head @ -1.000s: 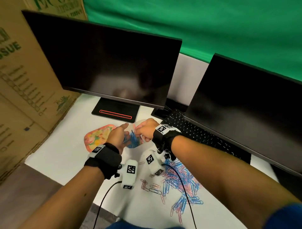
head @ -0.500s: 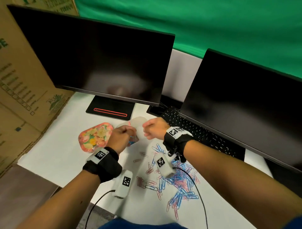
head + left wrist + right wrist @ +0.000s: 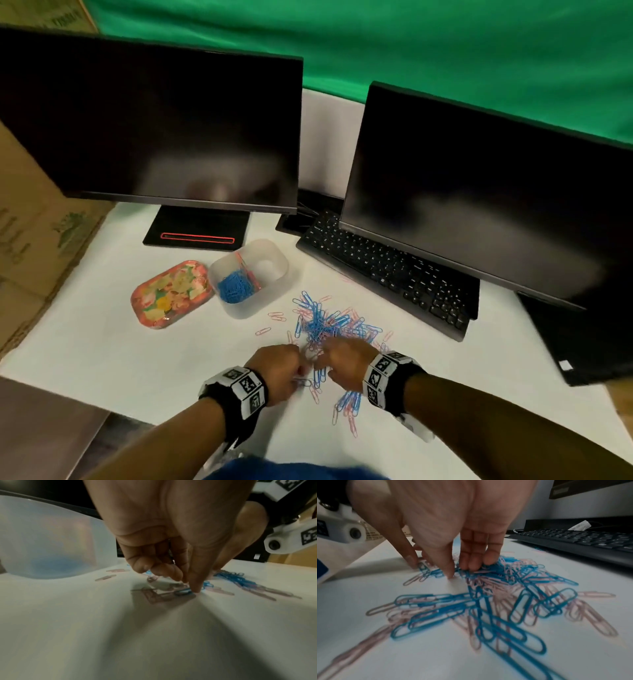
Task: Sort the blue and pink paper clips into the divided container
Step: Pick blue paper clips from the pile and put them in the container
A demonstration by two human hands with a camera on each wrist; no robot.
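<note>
The translucent divided container [image 3: 274, 279] stands left of the keyboard. Its left compartment holds a heap of blue clips [image 3: 235, 290], and a few pink clips [image 3: 247, 270] lie by the divider. A mixed pile of blue and pink paper clips [image 3: 329, 323] is spread on the white table. My left hand [image 3: 298, 371] is at the pile's near left edge with curled fingers, pinching a blue paper clip [image 3: 184, 592] against the table. My right hand [image 3: 431, 568] reaches down with straight fingers [image 3: 474, 562], its tips touching the pile [image 3: 488, 601].
A flowery lid [image 3: 171, 294] lies left of the container. A black keyboard [image 3: 387, 270] and two dark monitors [image 3: 154, 130] stand behind. Cardboard boxes [image 3: 30, 219] line the left side. The table's front edge is close to my wrists.
Both hands have come back from over the container to the near side of the pile. The container now stands uncovered, and the view has tilted downward.
</note>
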